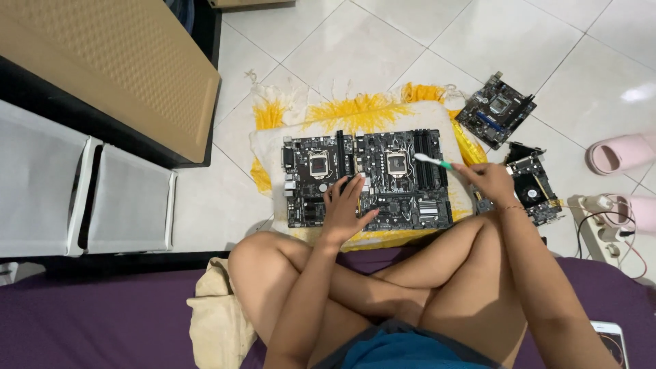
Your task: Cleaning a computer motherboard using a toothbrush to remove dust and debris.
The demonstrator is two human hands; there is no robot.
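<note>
Black circuit boards, two of them, lie side by side on a yellow-and-white towel [362, 113] on the floor. Left hand [345, 205] rests flat, fingers released, across the left board [311, 181] and right board [403, 178]. Right hand [488, 179], at three o'clock, grasps a toothbrush [432, 160] over the right board.

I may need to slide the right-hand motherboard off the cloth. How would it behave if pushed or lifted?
The right-hand motherboard looks like a flat, rigid board, so it should probably lift stiffly without flopping. Lying on the fringed yellow-and-white cloth, it may drag the fabric rather than slide. Its exposed socket and small parts look fragile.

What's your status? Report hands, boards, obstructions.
Left hand flat on the two boards. Right hand in a grip on the toothbrush, bristles over right-hand board. Nothing blocking the boards.
</note>
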